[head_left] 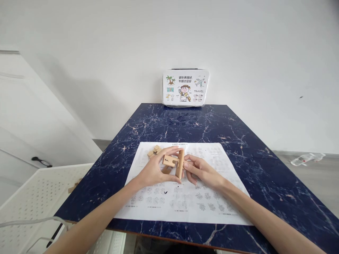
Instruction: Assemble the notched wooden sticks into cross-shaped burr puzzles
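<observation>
The wooden bar (180, 165) is near the centre of the head view, a notched block (169, 161) just left of it. The left hand (152, 173) has its fingers clamped on the bar's ends; the right hand (201, 171) curls its fingers at the right side, grip unclear. A printed sheet (233, 190) lies below.

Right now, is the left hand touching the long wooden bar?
Touching. The head view shows the left hand spanning the long wooden bar, its grip meeting both ends.
</observation>
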